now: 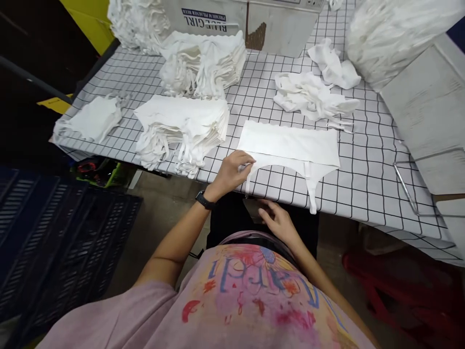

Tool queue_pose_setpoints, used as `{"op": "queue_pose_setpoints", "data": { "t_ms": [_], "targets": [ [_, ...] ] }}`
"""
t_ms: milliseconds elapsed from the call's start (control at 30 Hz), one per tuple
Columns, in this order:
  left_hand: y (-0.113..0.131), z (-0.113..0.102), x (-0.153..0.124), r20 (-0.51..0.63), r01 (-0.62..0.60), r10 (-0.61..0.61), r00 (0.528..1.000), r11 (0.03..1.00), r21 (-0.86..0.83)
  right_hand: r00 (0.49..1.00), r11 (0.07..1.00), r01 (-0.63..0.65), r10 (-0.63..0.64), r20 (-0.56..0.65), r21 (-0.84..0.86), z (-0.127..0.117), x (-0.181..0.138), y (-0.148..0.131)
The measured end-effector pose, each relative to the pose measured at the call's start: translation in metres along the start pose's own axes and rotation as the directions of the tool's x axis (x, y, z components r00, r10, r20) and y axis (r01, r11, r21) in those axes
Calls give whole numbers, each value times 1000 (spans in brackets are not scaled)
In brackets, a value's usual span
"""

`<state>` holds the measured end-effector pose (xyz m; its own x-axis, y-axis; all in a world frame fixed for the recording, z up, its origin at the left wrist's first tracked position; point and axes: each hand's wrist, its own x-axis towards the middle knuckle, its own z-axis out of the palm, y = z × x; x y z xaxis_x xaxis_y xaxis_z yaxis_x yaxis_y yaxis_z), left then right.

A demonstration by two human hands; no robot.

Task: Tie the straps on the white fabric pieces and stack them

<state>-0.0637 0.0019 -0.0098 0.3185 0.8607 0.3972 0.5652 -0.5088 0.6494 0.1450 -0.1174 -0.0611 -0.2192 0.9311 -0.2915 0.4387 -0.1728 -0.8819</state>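
A white strappy camisole top [290,140] lies flat near the table's front edge, its straps toward me. One strap hangs over the edge. My left hand [232,170], with a dark watch on the wrist, pinches the top's near left corner between thumb and forefinger. Below the table edge, over my lap, my right hand [279,220] is held with fingers loosely apart and nothing visible in it. Left of the top sits a neat stack of similar white tops [185,121], with a second stack [214,53] behind it.
A checked cloth covers the table [250,97]. Crumpled white garments [312,94] lie at the back right, beside a large bag of white pieces [392,39]. A cardboard box [283,29] stands behind. Dark crates [65,232] are lower left; a red stool [403,286] is lower right.
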Motion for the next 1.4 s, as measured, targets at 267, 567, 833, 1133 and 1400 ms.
{"op": "queue_pose_setpoints", "data": {
  "t_ms": [267,567,833,1133,1400],
  "targets": [
    [-10,-1,-54,231,-155,99,968,959,238,990,991,134,-133,44,-23,31,24,-17],
    [-5,-2,-63,232,-131,54,971,935,330,976,998,-10,-4,219,63,-23,-51,-36],
    [-6,3,-65,188,-103,42,981,940,327,983,947,-141,100,151,289,-54,-91,-52],
    [-3,1,-64,229,-72,-7,973,939,337,998,834,59,-51,-30,549,-61,-75,-61],
    [2,-3,-54,223,-88,15,975,942,324,907,922,293,-185,-378,251,-64,-52,-75]
  ]
}}
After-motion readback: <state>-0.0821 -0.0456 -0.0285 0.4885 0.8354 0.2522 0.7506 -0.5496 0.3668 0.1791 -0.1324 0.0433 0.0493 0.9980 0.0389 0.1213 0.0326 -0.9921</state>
